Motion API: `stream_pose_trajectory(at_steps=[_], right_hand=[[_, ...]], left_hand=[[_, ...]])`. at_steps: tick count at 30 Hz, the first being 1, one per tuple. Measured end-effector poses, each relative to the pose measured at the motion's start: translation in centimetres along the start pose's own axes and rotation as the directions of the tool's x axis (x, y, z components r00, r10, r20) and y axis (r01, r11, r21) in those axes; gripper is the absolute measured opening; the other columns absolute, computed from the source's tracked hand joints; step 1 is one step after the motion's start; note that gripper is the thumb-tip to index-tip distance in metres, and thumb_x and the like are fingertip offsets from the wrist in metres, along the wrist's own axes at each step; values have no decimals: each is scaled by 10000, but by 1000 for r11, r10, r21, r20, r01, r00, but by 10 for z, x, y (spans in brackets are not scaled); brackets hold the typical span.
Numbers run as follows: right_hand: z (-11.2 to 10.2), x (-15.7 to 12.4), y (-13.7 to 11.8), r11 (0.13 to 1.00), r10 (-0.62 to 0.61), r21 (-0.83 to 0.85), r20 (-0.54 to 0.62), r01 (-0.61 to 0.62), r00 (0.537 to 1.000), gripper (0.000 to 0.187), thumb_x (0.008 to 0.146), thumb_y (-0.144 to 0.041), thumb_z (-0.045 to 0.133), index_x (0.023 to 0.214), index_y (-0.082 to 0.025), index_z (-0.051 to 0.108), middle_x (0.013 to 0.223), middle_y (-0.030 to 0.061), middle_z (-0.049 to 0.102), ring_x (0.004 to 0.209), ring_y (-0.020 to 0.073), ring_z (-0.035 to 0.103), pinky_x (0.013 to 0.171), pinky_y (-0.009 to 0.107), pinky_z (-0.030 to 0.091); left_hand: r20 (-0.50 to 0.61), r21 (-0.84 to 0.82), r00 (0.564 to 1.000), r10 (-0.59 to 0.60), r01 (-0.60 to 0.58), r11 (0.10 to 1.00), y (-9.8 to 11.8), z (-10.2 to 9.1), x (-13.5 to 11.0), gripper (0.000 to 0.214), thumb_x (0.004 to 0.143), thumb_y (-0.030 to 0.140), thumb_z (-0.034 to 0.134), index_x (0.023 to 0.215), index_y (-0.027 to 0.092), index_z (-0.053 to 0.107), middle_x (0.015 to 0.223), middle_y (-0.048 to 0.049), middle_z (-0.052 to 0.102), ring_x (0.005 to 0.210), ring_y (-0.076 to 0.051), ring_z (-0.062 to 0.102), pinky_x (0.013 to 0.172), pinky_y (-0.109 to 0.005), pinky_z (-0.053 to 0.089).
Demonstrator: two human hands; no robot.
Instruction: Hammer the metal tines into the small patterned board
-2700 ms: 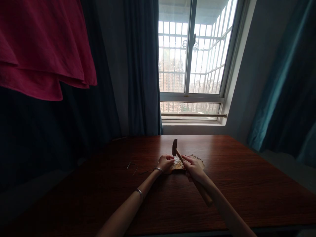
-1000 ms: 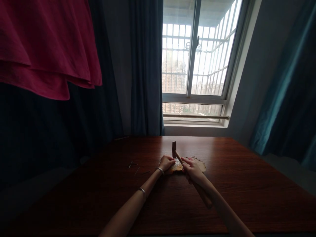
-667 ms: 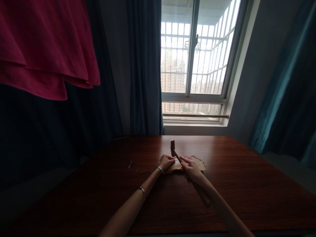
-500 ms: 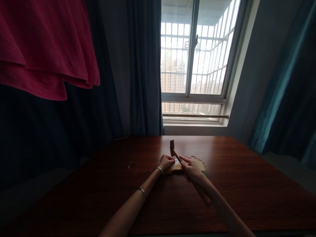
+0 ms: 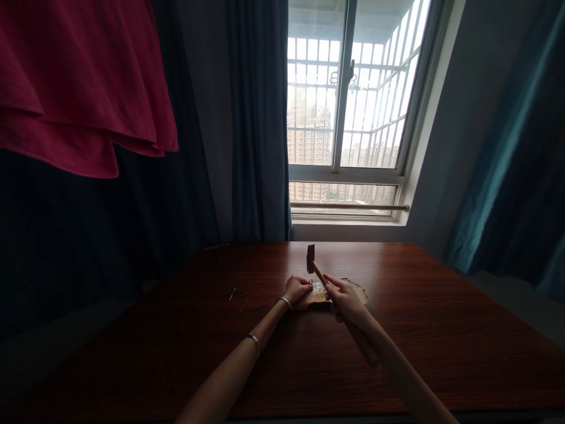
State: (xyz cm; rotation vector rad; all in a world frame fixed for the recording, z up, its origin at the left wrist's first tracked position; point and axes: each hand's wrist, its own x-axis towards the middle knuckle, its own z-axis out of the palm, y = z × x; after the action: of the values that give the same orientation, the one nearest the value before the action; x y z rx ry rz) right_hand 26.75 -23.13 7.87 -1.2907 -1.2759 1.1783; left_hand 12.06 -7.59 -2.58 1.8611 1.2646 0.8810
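My right hand (image 5: 348,301) is wrapped around the wooden handle of a hammer (image 5: 311,259). The hammer's head is raised a little above my left hand (image 5: 298,288). My left hand rests on a flat tan piece (image 5: 315,296) with dark specks and a wavy edge, lying on the table. Its fingertips are pinched on a small, thin, upright nail-like piece (image 5: 311,281), too small to make out exactly. Part of the tan piece is hidden behind my right hand, and its notched far edge shows beyond.
Several thin metal pieces (image 5: 239,297) lie on the brown wooden table (image 5: 176,359) left of my left hand. A barred window (image 5: 346,118) is behind the table, with blue curtains (image 5: 260,129) around it. A pink cloth (image 5: 88,88) hangs at upper left.
The hammer head has lifted slightly, up and to the right, away from the thin piece. My left hand stays in the same place with its pinch.
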Motion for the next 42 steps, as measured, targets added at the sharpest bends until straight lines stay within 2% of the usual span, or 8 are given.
stream_pose_trajectory(at_steps=[4,10,15,21,29,34,39,42], right_hand=[[0,2,8,998,47,-36,15,-46,999,553,821,-326,488,1357,-199,439,603,-56,499,327,51,425,254,160,342],[0,1,1,1000,-5,-10,-12,5,1000,546,826,-323,484,1353,-187,444,665,-31,548,324,38,412,262,165,354],[1,2,5,1000,27,-9,24,-27,999,557,831,-313,471,1370,-181,422,611,-52,510,321,46,414,247,154,346],[3,0,-5,999,-44,4,9,44,999,546,834,-311,483,1362,-180,434,661,-39,518,315,42,413,244,173,351],[8,0,5,1000,18,-14,38,-17,999,548,839,-289,459,1368,-150,417,610,-45,499,324,58,426,237,170,348],[5,1,4,1000,-26,10,28,25,999,548,840,-306,465,1373,-190,414,669,-32,522,330,42,432,248,156,352],[6,1,3,998,37,-43,3,-37,999,547,823,-344,499,1350,-205,451,643,-28,551,329,42,433,270,145,355],[7,-1,-2,999,25,-42,1,-25,1000,541,826,-337,490,1352,-216,449,672,-21,569,342,41,440,281,146,362]], left_hand=[[0,-2,999,53,-53,999,-2,0,2,241,637,318,656,736,120,751,675,-49,703,616,-149,596,532,-217,407],[2,-11,999,36,-36,999,-2,0,1,251,634,334,663,720,112,744,692,-55,707,628,-153,601,535,-214,414],[3,-3,999,41,-41,999,1,-2,-1,249,629,328,666,734,116,747,699,-54,708,635,-154,601,539,-213,411],[16,-1,999,38,-38,999,6,-4,-4,246,644,340,653,694,115,739,654,-45,695,608,-148,584,517,-211,389],[0,12,999,39,-39,999,-1,-1,1,258,635,343,670,740,120,746,706,-55,710,650,-162,606,540,-219,407],[7,0,999,37,-37,999,0,0,1,244,647,331,666,736,119,746,705,-55,711,653,-158,604,545,-215,414],[13,11,999,48,-48,999,2,-2,-1,224,642,310,669,737,123,751,705,-54,712,654,-160,608,546,-216,418],[13,-9,999,51,-51,999,3,-3,-1,229,643,317,667,722,119,750,693,-57,710,647,-162,608,542,-217,419]])
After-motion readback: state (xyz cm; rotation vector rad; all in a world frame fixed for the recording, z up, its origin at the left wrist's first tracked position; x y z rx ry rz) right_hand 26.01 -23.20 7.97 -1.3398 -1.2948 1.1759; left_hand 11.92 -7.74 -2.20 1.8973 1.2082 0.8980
